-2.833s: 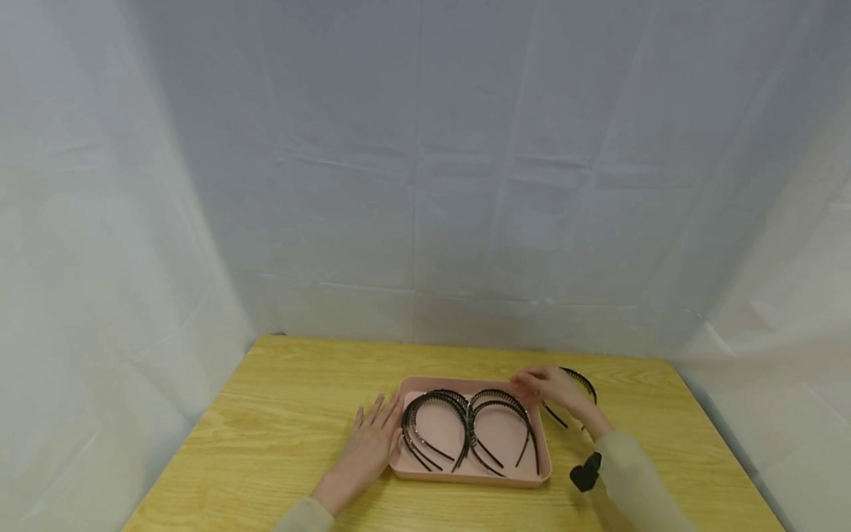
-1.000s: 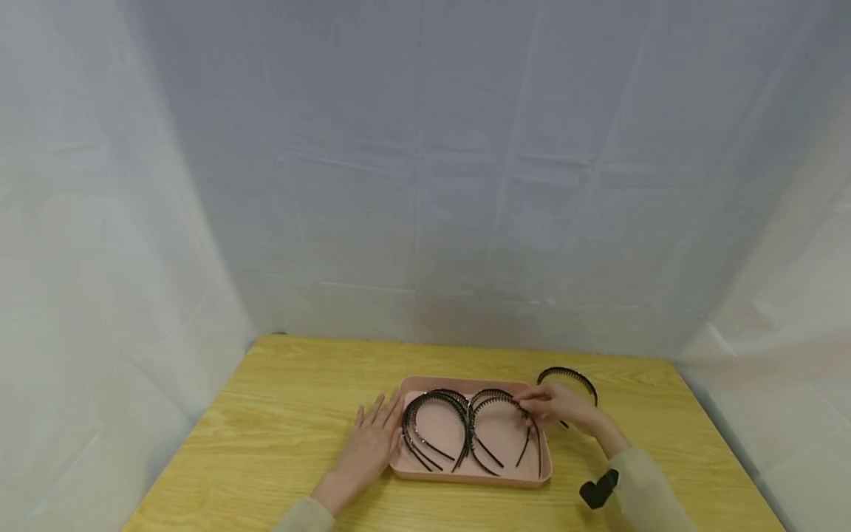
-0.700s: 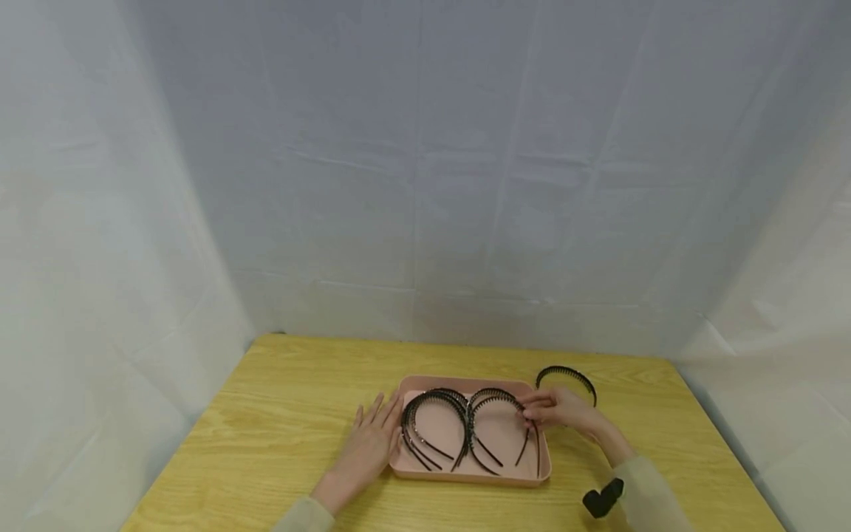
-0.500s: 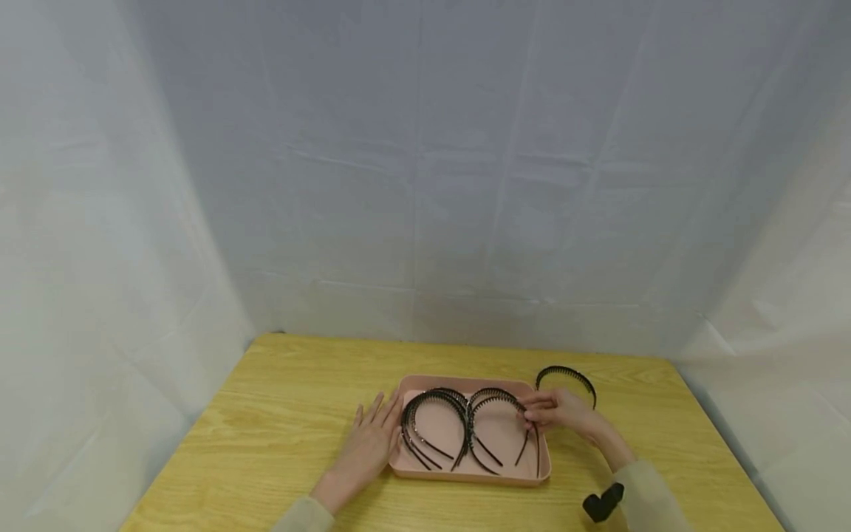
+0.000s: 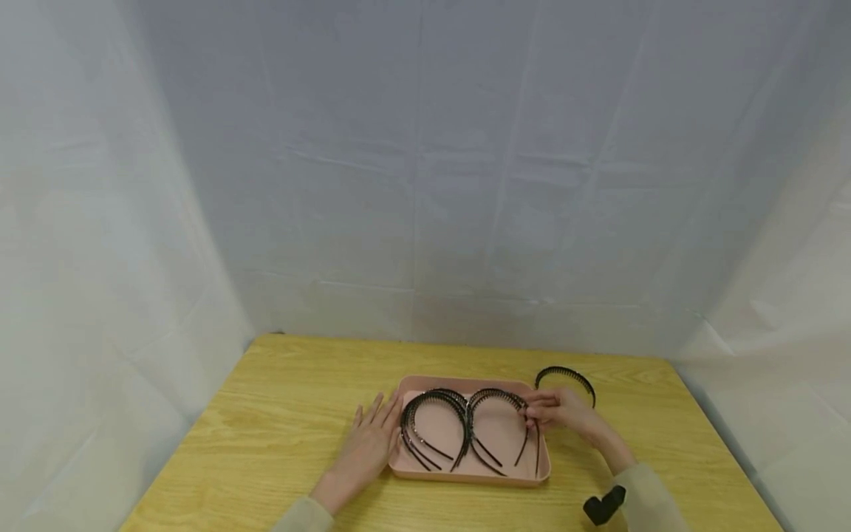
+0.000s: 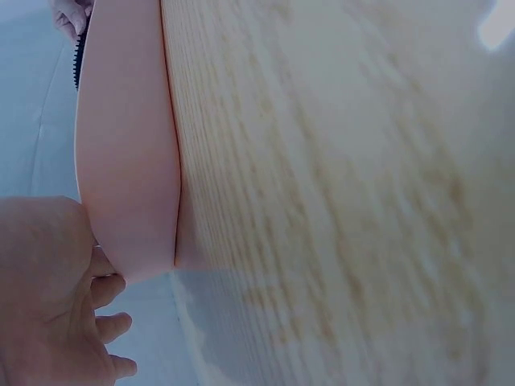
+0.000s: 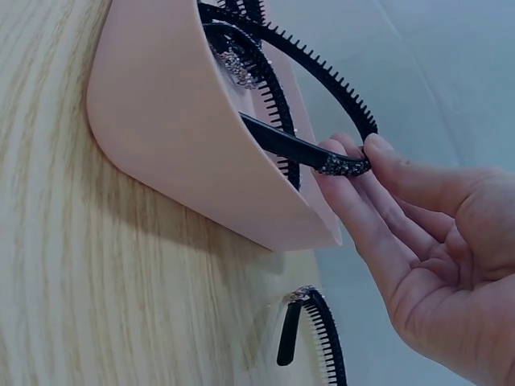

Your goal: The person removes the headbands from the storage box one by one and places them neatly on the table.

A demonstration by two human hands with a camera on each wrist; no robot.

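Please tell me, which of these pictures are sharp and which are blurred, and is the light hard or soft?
Head view: sharp, soft even light, faint shadows under the pink tray. Left wrist view: the table blurred. Right wrist view: the headband and right hand crisp, tilted sideways.

The left hand (image 6: pixel 48 297) lies flat beside the pink tray (image 6: pixel 125 161) on the wooden table (image 6: pixel 338 193).

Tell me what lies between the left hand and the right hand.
In the head view, the pink tray with its black headbands lies between the left hand and the right hand.
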